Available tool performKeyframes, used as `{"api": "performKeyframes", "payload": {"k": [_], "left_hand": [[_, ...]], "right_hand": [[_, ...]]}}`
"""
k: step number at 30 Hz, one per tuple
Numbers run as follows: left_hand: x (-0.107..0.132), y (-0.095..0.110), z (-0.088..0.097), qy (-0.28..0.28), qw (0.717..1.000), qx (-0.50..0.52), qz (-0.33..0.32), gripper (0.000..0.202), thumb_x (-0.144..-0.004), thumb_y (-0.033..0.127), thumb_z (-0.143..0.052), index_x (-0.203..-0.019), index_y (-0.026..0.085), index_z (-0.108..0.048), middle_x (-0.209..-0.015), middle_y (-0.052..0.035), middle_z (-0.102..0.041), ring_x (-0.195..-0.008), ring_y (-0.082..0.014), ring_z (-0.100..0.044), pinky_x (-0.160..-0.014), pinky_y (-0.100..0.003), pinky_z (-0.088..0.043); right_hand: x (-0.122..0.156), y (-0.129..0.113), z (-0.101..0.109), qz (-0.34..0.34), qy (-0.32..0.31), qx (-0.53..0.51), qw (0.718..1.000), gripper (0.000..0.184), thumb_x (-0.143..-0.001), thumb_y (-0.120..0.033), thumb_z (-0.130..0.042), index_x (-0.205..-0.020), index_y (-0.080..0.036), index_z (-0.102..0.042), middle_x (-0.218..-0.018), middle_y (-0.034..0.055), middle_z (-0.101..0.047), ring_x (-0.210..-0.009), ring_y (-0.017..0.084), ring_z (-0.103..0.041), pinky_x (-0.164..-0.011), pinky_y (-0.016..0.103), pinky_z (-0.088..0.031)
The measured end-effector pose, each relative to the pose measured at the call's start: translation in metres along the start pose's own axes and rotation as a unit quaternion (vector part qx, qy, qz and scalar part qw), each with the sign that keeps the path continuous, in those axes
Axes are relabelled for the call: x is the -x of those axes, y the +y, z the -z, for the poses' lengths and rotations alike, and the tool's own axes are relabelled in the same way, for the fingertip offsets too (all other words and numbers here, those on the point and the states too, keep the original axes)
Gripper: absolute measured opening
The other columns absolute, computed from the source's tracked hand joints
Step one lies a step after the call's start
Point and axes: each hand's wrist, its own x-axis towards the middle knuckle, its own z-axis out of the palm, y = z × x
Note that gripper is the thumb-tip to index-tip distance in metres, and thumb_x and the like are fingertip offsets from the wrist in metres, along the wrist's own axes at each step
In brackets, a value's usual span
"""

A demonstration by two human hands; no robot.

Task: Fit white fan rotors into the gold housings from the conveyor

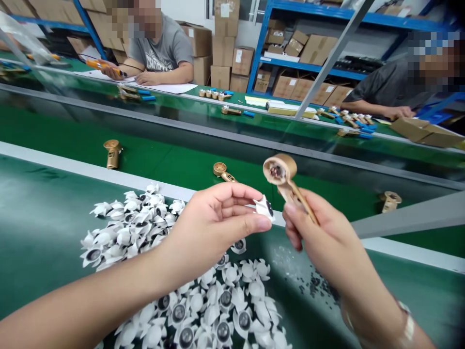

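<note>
My left hand [218,220] pinches a small white fan blade [265,208] between thumb and fingers. My right hand [319,237] grips the handle of a gold hand-held fan body [280,170], its round head raised and its open face with a dark motor turned toward the blade. The blade is just below and left of the fan head, not touching it. Under both hands lies a heap of several white fan blades [174,291] on the green work surface [39,228].
A green conveyor belt [170,162] carries gold fan bodies [112,152], [222,171], [389,200]. Tiny dark screws [319,286] lie scattered by my right wrist. Two other people sit across the belt, with cardboard boxes [426,132] and blue shelving [312,63] behind.
</note>
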Motion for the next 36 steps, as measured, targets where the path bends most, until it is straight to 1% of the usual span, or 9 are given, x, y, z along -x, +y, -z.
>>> {"api": "performKeyframes", "payload": {"k": [5, 11, 16, 21, 26, 28, 30, 33, 36], "left_hand": [[0.0, 0.0, 0.0, 0.021, 0.996, 0.064, -0.051, 0.024, -0.074, 0.009, -0.084, -0.093, 0.018, -0.073, -0.089, 0.0016, -0.079, -0.083, -0.0084, -0.073, -0.079, -0.015, -0.059], [0.001, -0.001, 0.002, 0.042, 0.995, 0.063, -0.058, 0.025, -0.073, 0.009, -0.084, -0.094, 0.018, -0.075, -0.088, 0.0011, -0.079, -0.083, -0.0104, -0.074, -0.08, -0.018, -0.06], [-0.003, -0.004, 0.004, 0.038, 0.997, 0.055, -0.049, 0.025, -0.074, 0.01, -0.084, -0.095, 0.019, -0.075, -0.088, 0.0003, -0.079, -0.085, -0.012, -0.075, -0.082, -0.022, -0.06], [-0.006, -0.004, 0.007, 0.039, 0.998, 0.05, 0.0, 0.034, -0.076, 0.017, -0.084, -0.108, 0.017, -0.072, -0.1, -0.003, -0.08, -0.096, -0.0148, -0.074, -0.091, -0.025, -0.057], [-0.005, 0.002, 0.009, 0.029, 0.994, 0.067, 0.081, 0.071, -0.086, 0.012, -0.069, -0.15, 0.013, -0.039, -0.136, -0.0155, -0.066, -0.12, -0.0204, -0.067, -0.109, -0.033, -0.049], [-0.006, 0.003, 0.012, 0.016, 0.995, 0.039, 0.088, 0.087, -0.085, 0.011, -0.066, -0.159, 0.015, -0.02, -0.145, -0.019, -0.058, -0.122, -0.0249, -0.066, -0.107, -0.038, -0.051], [-0.009, 0.0, 0.017, 0.003, 0.994, -0.097, 0.059, 0.091, -0.086, 0.015, -0.064, -0.161, 0.023, -0.014, -0.157, -0.0187, -0.043, -0.128, -0.0298, -0.061, -0.104, -0.043, -0.052], [-0.013, -0.009, 0.026, -0.041, 0.907, -0.415, -0.061, 0.065, -0.091, 0.021, -0.056, -0.153, 0.03, -0.039, -0.164, -0.0122, -0.03, -0.14, -0.035, -0.047, -0.109, -0.051, -0.046], [-0.016, -0.018, 0.031, -0.17, 0.771, -0.604, -0.109, 0.04, -0.095, 0.021, -0.048, -0.129, 0.03, -0.068, -0.152, -0.0101, -0.05, -0.137, -0.0339, -0.049, -0.11, -0.052, -0.044]], "right_hand": [[0.04, 0.002, -0.006, 0.082, 0.007, 0.046, 0.996, 0.028, -0.1, -0.043, -0.051, -0.121, -0.027, -0.06, -0.062, -0.0047, -0.05, -0.047, 0.011, -0.043, -0.039, 0.021, -0.035], [0.035, 0.002, -0.008, 0.182, 0.05, 0.149, 0.971, 0.015, -0.099, -0.033, -0.051, -0.111, -0.03, -0.06, -0.061, -0.0057, -0.051, -0.045, 0.011, -0.047, -0.04, 0.021, -0.039], [0.035, -0.001, -0.009, 0.244, 0.081, 0.241, 0.936, 0.009, -0.097, -0.029, -0.051, -0.105, -0.028, -0.056, -0.057, -0.0051, -0.051, -0.039, 0.012, -0.043, -0.037, 0.022, -0.037], [0.034, 0.01, -0.018, 0.273, 0.107, 0.374, 0.88, 0.025, -0.095, -0.023, -0.047, -0.119, -0.02, -0.053, -0.063, 0.0002, -0.059, -0.042, 0.015, -0.051, -0.04, 0.027, -0.037], [0.039, 0.019, -0.027, 0.329, 0.145, 0.49, 0.794, 0.039, -0.091, -0.013, -0.045, -0.131, -0.011, -0.048, -0.073, 0.0074, -0.07, -0.049, 0.019, -0.061, -0.047, 0.031, -0.036], [0.035, 0.02, -0.023, 0.299, 0.131, 0.492, 0.807, 0.039, -0.093, -0.018, -0.046, -0.132, -0.012, -0.05, -0.074, 0.0073, -0.07, -0.048, 0.02, -0.06, -0.046, 0.03, -0.033], [0.021, 0.024, -0.015, 0.198, 0.094, 0.496, 0.84, 0.039, -0.095, -0.023, -0.046, -0.132, -0.017, -0.052, -0.077, 0.0073, -0.071, -0.051, 0.021, -0.062, -0.046, 0.03, -0.032], [-0.021, 0.041, -0.002, 0.026, 0.056, 0.514, 0.856, 0.033, -0.096, -0.023, -0.044, -0.125, -0.015, -0.057, -0.078, 0.0112, -0.071, -0.056, 0.024, -0.063, -0.048, 0.03, -0.032], [-0.064, 0.063, 0.01, -0.025, 0.041, 0.521, 0.852, 0.026, -0.096, -0.023, -0.047, -0.113, -0.009, -0.061, -0.075, 0.0146, -0.068, -0.058, 0.026, -0.064, -0.049, 0.03, -0.034]]}}
